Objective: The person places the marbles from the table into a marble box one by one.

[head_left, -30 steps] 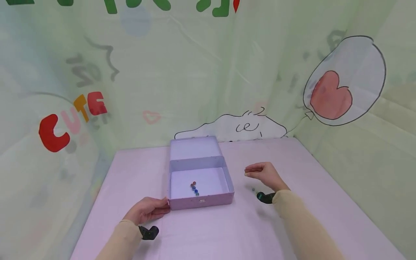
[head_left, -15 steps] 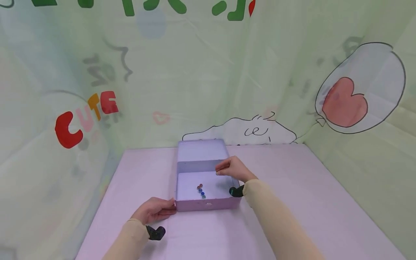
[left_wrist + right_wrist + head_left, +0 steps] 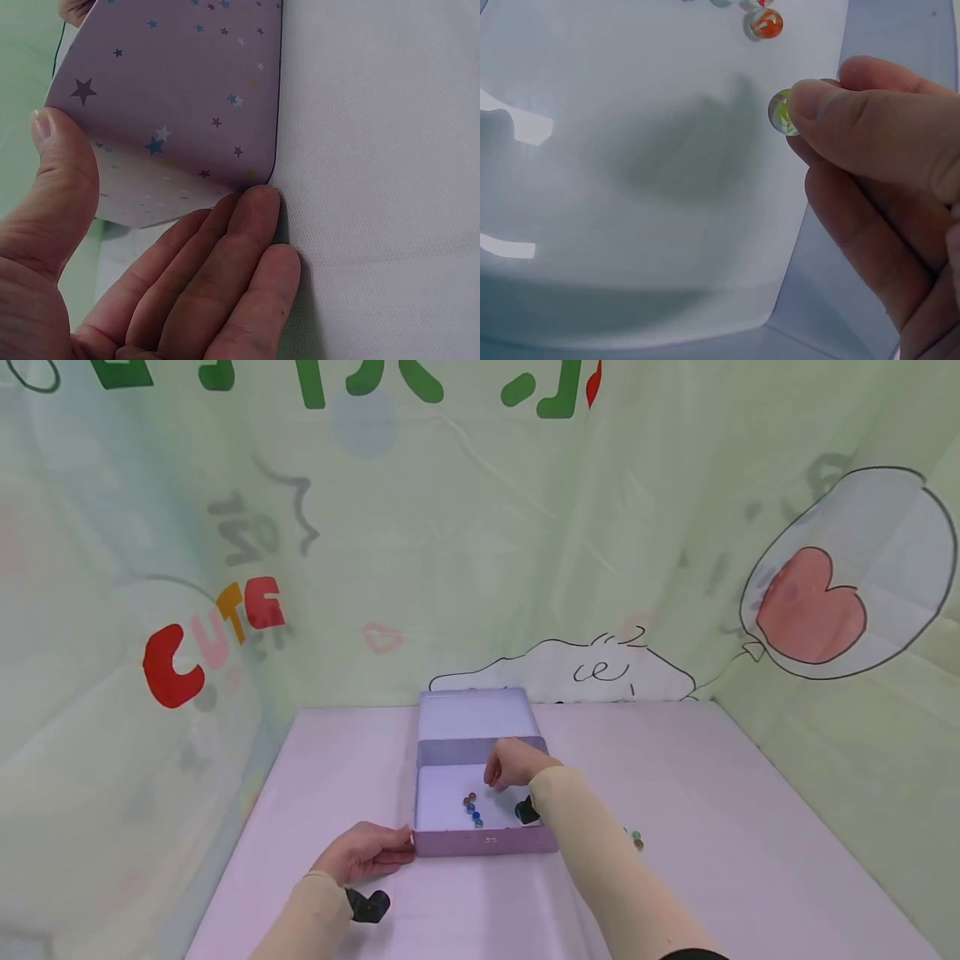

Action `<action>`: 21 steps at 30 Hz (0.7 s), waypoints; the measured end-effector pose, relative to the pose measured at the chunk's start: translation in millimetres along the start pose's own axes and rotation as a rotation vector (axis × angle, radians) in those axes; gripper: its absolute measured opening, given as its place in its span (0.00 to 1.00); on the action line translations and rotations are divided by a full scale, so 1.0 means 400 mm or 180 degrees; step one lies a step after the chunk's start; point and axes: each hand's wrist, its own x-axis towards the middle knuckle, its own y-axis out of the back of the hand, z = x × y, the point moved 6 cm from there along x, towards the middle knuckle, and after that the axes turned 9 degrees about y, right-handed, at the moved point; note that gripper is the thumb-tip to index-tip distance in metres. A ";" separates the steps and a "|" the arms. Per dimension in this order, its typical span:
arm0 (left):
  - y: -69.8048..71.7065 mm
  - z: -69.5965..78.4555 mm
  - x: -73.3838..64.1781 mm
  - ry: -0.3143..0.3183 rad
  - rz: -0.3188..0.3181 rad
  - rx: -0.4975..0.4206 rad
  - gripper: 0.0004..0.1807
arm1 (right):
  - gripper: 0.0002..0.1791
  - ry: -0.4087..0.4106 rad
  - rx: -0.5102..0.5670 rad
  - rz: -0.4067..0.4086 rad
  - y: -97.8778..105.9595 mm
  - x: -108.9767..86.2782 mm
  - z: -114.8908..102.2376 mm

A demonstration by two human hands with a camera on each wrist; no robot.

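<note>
A lilac box (image 3: 487,842) stands on the table with its lid folded back. Inside it, several glass marbles (image 3: 471,808) lie in a short row. My right hand (image 3: 513,762) is over the right part of the box, pinching a clear marble (image 3: 778,112) with a yellow-green swirl between thumb and fingertips. Below it in the right wrist view, an orange-swirled marble (image 3: 766,23) lies on the box floor. My left hand (image 3: 367,850) touches the box's front left corner. Its fingers (image 3: 255,225) lie fairly straight at the bottom corner, and its thumb tip is by the upper edge.
More marbles (image 3: 637,840) lie on the pink-covered table (image 3: 720,877) to the right of the box, partly behind my right sleeve. A pale printed curtain (image 3: 480,543) surrounds the table at the back and sides.
My right hand has moved left from the table on the right to above the box, then lowered into it with the marble. The left hand has stayed at the corner.
</note>
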 end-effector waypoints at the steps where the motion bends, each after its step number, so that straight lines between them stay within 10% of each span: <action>1: 0.000 -0.001 0.001 0.0005 0.0010 0.0007 0.24 | 0.07 -0.0002 -0.0004 -0.0003 -0.001 0.000 -0.005; 21: -0.003 -0.013 0.015 -0.0030 -0.0102 0.0011 0.27 | 0.07 0.0039 0.0509 0.0388 0.039 -0.063 0.026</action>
